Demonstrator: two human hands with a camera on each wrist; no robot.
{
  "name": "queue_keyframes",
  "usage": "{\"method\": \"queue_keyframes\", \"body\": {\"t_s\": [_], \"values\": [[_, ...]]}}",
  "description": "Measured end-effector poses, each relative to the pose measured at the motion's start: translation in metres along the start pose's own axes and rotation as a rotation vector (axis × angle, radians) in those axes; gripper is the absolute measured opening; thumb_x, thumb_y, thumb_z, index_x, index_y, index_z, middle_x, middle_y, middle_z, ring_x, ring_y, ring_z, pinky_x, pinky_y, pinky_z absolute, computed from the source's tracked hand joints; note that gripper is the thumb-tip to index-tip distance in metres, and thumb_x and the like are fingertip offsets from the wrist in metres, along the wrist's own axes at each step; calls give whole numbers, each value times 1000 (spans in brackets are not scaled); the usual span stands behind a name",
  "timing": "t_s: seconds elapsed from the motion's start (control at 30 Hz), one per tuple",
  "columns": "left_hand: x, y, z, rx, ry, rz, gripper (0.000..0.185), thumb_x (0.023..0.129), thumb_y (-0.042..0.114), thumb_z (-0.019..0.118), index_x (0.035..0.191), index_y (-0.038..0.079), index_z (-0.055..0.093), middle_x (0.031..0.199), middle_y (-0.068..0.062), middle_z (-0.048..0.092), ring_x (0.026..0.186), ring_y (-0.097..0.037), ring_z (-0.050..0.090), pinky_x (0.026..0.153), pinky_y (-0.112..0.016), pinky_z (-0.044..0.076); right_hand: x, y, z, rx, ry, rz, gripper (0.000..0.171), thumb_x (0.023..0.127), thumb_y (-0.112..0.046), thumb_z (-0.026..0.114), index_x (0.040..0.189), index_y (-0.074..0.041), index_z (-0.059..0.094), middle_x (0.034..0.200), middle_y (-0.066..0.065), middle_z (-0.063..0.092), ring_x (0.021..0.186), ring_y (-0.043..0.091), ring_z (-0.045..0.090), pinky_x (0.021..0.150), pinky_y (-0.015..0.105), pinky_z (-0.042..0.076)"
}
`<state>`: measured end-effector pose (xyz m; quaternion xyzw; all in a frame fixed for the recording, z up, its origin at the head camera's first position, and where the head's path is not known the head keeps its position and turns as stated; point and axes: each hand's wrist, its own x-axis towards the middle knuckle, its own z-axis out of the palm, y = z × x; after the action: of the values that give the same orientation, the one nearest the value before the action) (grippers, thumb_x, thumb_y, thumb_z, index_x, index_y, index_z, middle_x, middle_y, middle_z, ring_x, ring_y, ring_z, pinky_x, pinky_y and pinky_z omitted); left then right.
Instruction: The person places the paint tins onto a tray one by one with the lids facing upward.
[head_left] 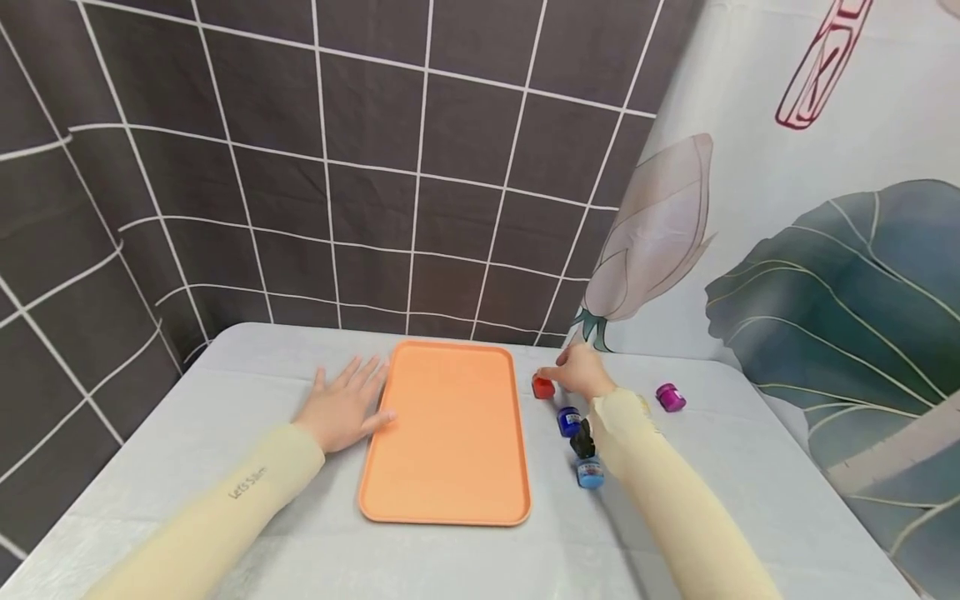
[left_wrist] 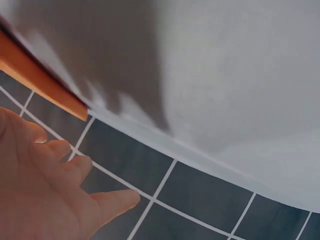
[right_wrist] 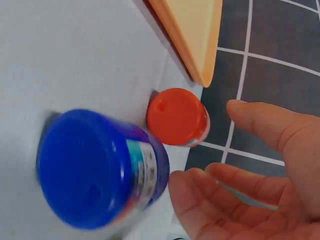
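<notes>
An orange tray (head_left: 446, 433) lies on the white-covered table. My left hand (head_left: 337, 415) is at its left side, fingers spread and thumb over the rim. To the right of the tray, my right hand (head_left: 585, 372) reaches to a small red jar (head_left: 543, 388). In the right wrist view, thumb and fingers stand apart, with the red lid (right_wrist: 175, 116) just beyond them. A dark blue jar (right_wrist: 85, 167) looms close beside the fingertips there. Nearer me in the head view are a black jar (head_left: 582, 442), partly covered by the sleeve, and a light blue jar (head_left: 590, 473).
A magenta jar (head_left: 671, 397) lies on its side to the right of my right forearm. Behind the table hangs a dark cloth with a white grid (head_left: 375, 200). A white curtain with a flower and leaf print (head_left: 840, 292) hangs at the right.
</notes>
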<state>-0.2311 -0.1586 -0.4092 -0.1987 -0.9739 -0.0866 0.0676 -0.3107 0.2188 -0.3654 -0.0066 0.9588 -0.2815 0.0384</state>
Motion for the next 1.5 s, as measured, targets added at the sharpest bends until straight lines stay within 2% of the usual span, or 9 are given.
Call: {"method": "queue_keyframes", "body": {"t_s": [0.07,0.17,0.4,0.67,0.93,1.13,1.3,1.37,1.5], "values": [[-1,1,4,-3,-17,8,78,100,54,53,156,2,37,162,-17,33,149,-42,28,109,-80,18,3,1,4,-21,3,9,32,86,-27,79,75,0,63,66,6,57,62,18,52,57,29,47],[-1,2,9,1,-45,20,79,100,57,51,155,2,37,163,-17,32,150,-40,28,110,-78,19,7,3,8,-40,1,12,41,84,-27,80,57,-9,54,53,-3,44,57,16,44,50,25,34],[-3,6,10,-20,-89,43,80,100,57,50,155,-2,37,163,-18,31,150,-38,27,112,-76,18,7,-1,13,-8,-8,43,29,83,-23,80,70,-1,67,61,2,59,65,17,54,55,25,43],[-4,6,12,-21,-72,67,81,101,55,51,153,-6,38,161,-21,33,149,-38,31,115,-69,23,8,0,16,26,-15,64,26,82,-22,79,77,2,72,66,3,64,68,17,56,57,24,45],[-4,5,15,-39,-92,71,81,102,54,49,152,-8,36,162,-22,31,149,-38,30,118,-65,23,10,4,17,96,1,68,27,83,-23,80,89,3,76,72,4,70,70,17,60,60,24,50],[-4,7,11,-45,-108,68,80,102,53,50,152,-8,36,162,-22,31,149,-39,30,118,-65,22,8,1,18,195,45,44,31,84,-21,82,101,4,74,90,11,74,85,24,66,76,33,56],[-5,10,10,-57,-115,68,78,103,51,50,152,-9,36,161,-23,32,149,-39,30,118,-66,22,5,-8,21,271,87,8,32,84,-17,82,105,5,71,99,17,76,92,27,72,92,43,55],[-6,9,11,-49,-111,68,77,103,50,49,152,-8,36,161,-22,32,149,-39,30,118,-65,22,5,-12,22,305,98,-2,31,86,-15,80,106,6,70,100,18,76,92,27,74,93,44,55],[-5,8,13,-23,-101,72,76,103,50,48,152,-8,36,161,-22,33,149,-38,30,118,-64,23,6,-20,26,392,124,-16,32,87,-12,79,109,8,70,103,20,76,92,26,74,87,39,59]]}}
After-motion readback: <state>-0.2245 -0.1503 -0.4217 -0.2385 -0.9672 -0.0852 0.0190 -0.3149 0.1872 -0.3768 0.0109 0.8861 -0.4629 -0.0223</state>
